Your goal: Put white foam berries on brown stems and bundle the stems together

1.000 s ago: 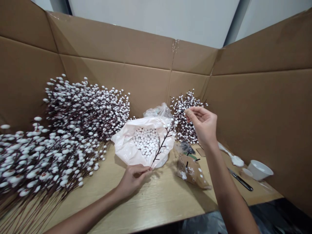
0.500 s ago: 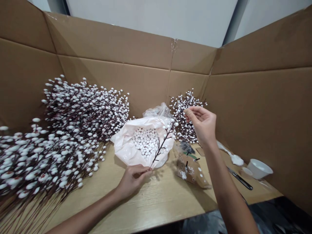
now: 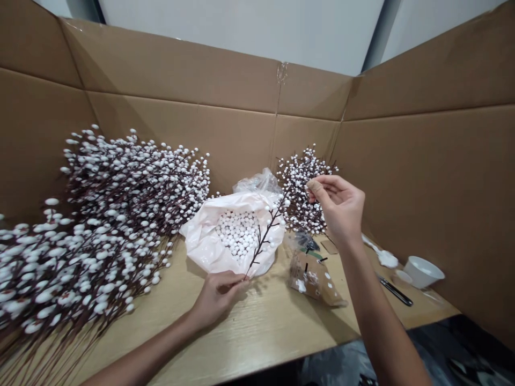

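My left hand [image 3: 219,300] pinches the lower end of a dark artificial berry twig [image 3: 262,242], which leans up and to the right over an open bag. A few white balls show near its upper end; bare side stubs line the rest. Up and to the right of the twig's tip, my right hand [image 3: 341,212] is raised with thumb and fingertips pinched together. What it holds, if anything, cannot be made out. Below the twig, the pale plastic bag [image 3: 199,257] lies open with many loose white foam balls [image 3: 237,234] inside.
Bundles of white-berried stems [image 3: 137,182] fill the left side; a smaller bunch [image 3: 300,169] stands behind. Right are a clear packet [image 3: 316,287], a black-handled tool [image 3: 396,292], a white cup [image 3: 424,272] and a spoon with white stuff [image 3: 387,258]. Cardboard walls [image 3: 181,69] surround the table.
My right hand has shifted slightly to the right, away from the twig. My left hand still pinches the twig in about the same place. The whole view has shifted a little.
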### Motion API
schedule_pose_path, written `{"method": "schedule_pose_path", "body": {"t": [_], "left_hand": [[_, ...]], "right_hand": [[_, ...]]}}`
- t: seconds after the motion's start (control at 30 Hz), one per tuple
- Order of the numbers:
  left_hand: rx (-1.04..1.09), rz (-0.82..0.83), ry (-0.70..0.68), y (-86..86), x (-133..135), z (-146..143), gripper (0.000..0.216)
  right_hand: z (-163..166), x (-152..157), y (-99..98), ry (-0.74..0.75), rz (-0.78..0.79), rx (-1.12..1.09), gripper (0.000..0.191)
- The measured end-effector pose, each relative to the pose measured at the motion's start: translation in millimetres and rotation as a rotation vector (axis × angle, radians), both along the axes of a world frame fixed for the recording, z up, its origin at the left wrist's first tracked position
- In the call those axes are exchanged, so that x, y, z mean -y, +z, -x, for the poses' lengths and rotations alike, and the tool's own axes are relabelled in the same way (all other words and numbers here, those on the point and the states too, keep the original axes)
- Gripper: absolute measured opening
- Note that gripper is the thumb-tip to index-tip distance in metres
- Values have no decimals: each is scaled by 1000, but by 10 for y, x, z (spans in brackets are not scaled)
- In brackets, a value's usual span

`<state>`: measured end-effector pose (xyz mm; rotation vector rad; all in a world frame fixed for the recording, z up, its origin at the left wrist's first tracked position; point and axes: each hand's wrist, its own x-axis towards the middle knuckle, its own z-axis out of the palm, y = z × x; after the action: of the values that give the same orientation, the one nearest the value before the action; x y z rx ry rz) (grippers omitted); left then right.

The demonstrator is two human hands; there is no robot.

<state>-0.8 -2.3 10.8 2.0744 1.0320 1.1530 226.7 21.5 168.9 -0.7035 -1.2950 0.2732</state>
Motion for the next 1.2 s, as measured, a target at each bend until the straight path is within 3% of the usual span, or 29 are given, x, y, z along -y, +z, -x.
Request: {"method": "schedule_pose_path", "body": {"t": [0.1,0.2,0.47,0.63,0.8,1.2], "left_hand": [[6,-3,-4,20,3,4,24],[22,-11,1,45,3,10,23],[24,-21,35,39,-31,19,21],[3,-28,36,51,-33,-4,21],[8,-34,43,44,-32,-18,20],[-22,-62,41,5,-47,4,23]], "right_hand": [[-15,69,-48,-53,5,-3,9],[-116,139,-230,-86,85,19,12],[-857,475,-1189,-68,666,-24,32],[-1174,646,-1567,-91,775,16,40],[-1237,670,-1680,-131,729,163,41],[-1322,730,-1703,-9,702,294,29]]}}
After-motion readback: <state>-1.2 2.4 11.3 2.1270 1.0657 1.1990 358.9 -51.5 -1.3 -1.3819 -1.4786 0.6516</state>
